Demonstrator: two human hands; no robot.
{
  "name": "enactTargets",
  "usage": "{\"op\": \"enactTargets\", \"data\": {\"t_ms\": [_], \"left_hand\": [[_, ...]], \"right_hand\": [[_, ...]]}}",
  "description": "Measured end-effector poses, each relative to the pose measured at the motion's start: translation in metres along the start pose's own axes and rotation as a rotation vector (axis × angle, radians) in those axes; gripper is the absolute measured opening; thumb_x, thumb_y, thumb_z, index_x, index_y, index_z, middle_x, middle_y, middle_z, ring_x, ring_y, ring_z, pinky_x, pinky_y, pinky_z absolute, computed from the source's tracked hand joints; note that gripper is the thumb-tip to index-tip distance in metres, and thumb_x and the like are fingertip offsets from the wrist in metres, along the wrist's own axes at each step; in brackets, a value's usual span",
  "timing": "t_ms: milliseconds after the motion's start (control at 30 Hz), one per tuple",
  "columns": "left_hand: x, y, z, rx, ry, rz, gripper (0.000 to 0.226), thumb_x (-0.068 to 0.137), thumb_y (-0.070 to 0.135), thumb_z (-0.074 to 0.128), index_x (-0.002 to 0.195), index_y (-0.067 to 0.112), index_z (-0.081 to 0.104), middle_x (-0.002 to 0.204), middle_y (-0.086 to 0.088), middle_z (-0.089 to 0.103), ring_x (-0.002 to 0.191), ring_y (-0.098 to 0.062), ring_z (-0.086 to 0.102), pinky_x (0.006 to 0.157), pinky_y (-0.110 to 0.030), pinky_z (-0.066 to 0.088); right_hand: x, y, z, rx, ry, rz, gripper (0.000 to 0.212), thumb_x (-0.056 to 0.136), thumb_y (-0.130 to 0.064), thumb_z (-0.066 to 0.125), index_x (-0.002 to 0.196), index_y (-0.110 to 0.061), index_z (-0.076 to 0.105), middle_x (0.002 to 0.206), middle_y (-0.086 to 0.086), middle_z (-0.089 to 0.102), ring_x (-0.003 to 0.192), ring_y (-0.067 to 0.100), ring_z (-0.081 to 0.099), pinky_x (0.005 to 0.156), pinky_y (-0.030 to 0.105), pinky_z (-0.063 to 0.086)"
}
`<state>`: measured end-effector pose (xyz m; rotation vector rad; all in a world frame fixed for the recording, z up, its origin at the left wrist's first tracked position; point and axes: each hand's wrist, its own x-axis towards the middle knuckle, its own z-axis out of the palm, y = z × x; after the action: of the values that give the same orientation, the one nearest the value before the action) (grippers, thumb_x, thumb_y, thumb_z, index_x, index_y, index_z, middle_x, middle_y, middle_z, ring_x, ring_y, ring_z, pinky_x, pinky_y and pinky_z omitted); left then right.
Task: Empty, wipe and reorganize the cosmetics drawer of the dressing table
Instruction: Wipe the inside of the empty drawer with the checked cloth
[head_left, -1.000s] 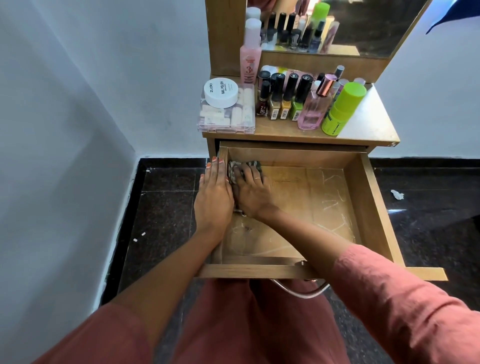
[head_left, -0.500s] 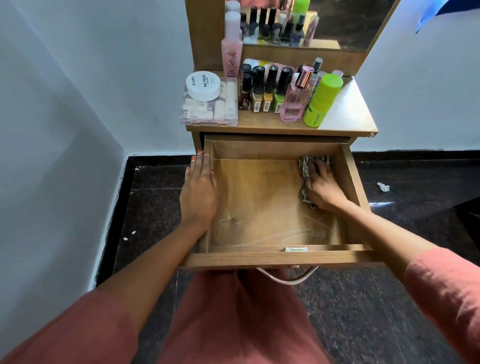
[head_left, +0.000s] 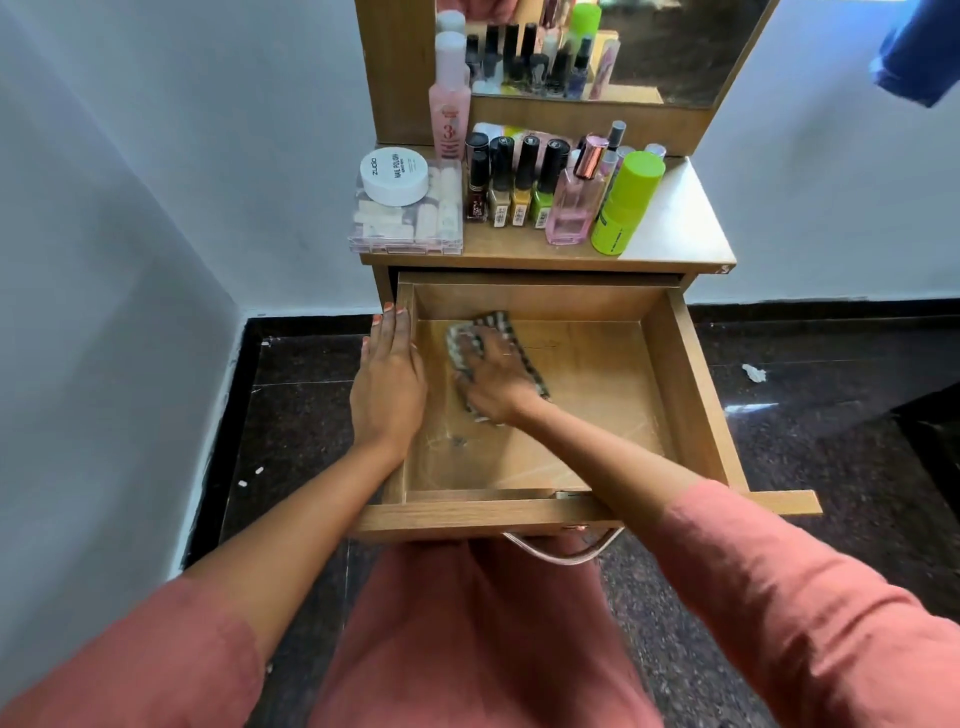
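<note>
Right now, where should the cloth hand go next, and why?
Probably sweep the cloth toward the front right. The right hand presses it on the drawer floor near the back left, while pale streaks show on the floor at the front right. The left hand rests on the left wall, likely steadying the drawer.

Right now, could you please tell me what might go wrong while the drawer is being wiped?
1. The drawer is pulled far out, and the right hand presses the cloth on its floor while the left hand rests on its side wall; hard pressure might strain or tilt it.
2. The nail polish bottles and the green bottle stand crowded near the front edge of the tabletop, just above; a jolt could tip one into the drawer.
</note>
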<state>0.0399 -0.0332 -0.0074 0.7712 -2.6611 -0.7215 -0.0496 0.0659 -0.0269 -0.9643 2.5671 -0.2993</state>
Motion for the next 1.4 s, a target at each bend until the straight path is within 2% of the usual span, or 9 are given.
{"op": "enactTargets", "data": {"t_ms": [267,533,800,967,1033,1100,1233,1333,1400], "left_hand": [[0.000,0.000,-0.002,0.010,-0.013,-0.005,0.045,0.100,0.015,0.025,0.144,0.008,0.023,0.154,-0.009,0.018,0.144,-0.019,0.014,0.119,-0.031,0.013],[-0.001,0.001,-0.001,-0.007,-0.023,-0.009,0.045,0.100,0.017,0.025,0.144,0.009,0.023,0.155,-0.007,0.017,0.144,-0.019,0.014,0.119,-0.034,0.016],[-0.001,-0.001,-0.001,-0.014,-0.017,-0.003,0.045,0.100,0.016,0.026,0.144,0.009,0.023,0.154,-0.007,0.018,0.144,-0.019,0.015,0.119,-0.033,0.015],[0.000,0.000,-0.001,0.005,-0.008,-0.007,0.045,0.100,0.016,0.027,0.144,0.010,0.024,0.154,-0.008,0.020,0.143,-0.020,0.016,0.118,-0.037,0.020],[-0.001,0.000,-0.001,0.007,-0.006,-0.010,0.045,0.100,0.016,0.027,0.144,0.010,0.024,0.154,-0.007,0.020,0.143,-0.019,0.016,0.118,-0.037,0.021],[-0.001,0.000,-0.001,-0.001,-0.010,-0.013,0.045,0.100,0.016,0.027,0.144,0.010,0.024,0.154,-0.007,0.020,0.143,-0.018,0.015,0.117,-0.038,0.023],[-0.001,0.000,-0.001,-0.011,-0.014,-0.021,0.045,0.100,0.016,0.028,0.144,0.009,0.025,0.154,-0.007,0.021,0.143,-0.019,0.016,0.115,-0.040,0.027],[-0.001,0.000,-0.001,-0.018,-0.012,-0.015,0.045,0.099,0.015,0.028,0.144,0.009,0.025,0.154,-0.007,0.021,0.143,-0.018,0.016,0.115,-0.041,0.027],[-0.001,0.000,-0.001,-0.023,-0.013,-0.004,0.045,0.099,0.016,0.028,0.144,0.009,0.025,0.153,-0.007,0.021,0.143,-0.018,0.016,0.115,-0.040,0.027]], "right_hand": [[-0.005,0.040,-0.007,-0.053,0.097,-0.031,0.049,0.099,-0.026,0.030,0.145,-0.012,0.019,0.154,0.008,0.014,0.143,0.026,0.011,0.118,0.040,0.014],[-0.028,0.120,-0.039,0.003,0.143,0.314,0.053,0.095,-0.019,0.037,0.144,-0.008,0.021,0.156,0.011,0.005,0.142,0.034,0.014,0.113,0.045,0.025],[-0.022,0.119,-0.054,-0.010,0.127,0.350,0.049,0.088,-0.016,0.054,0.133,-0.001,0.040,0.142,0.020,0.026,0.113,0.043,0.051,0.097,0.045,0.043],[-0.038,0.118,-0.041,-0.135,0.027,0.424,0.044,0.093,0.002,0.037,0.137,0.003,0.031,0.144,0.024,0.027,0.116,0.043,0.050,0.097,0.041,0.041],[-0.047,0.121,-0.026,-0.198,0.159,0.330,0.049,0.083,0.013,0.024,0.124,0.008,0.049,0.129,0.025,0.047,0.105,0.036,0.060,0.088,0.032,0.051],[-0.057,0.126,-0.014,-0.360,0.034,0.287,0.060,0.068,0.007,0.015,0.093,0.005,0.070,0.095,0.014,0.068,0.084,0.022,0.068,0.070,0.022,0.056],[-0.063,0.146,0.002,-0.541,0.186,0.147,0.065,0.076,0.019,0.013,0.059,-0.003,0.072,0.058,0.003,0.065,0.057,0.010,0.062,0.050,0.016,0.049],[-0.061,0.130,-0.015,-0.263,0.092,0.323,0.054,0.084,0.012,0.017,0.093,0.000,0.069,0.090,0.012,0.067,0.084,0.019,0.063,0.074,0.021,0.051],[-0.056,0.124,-0.022,0.065,0.086,0.425,0.041,0.091,0.003,0.033,0.131,0.007,0.037,0.134,0.025,0.039,0.120,0.037,0.044,0.103,0.040,0.041]]}}
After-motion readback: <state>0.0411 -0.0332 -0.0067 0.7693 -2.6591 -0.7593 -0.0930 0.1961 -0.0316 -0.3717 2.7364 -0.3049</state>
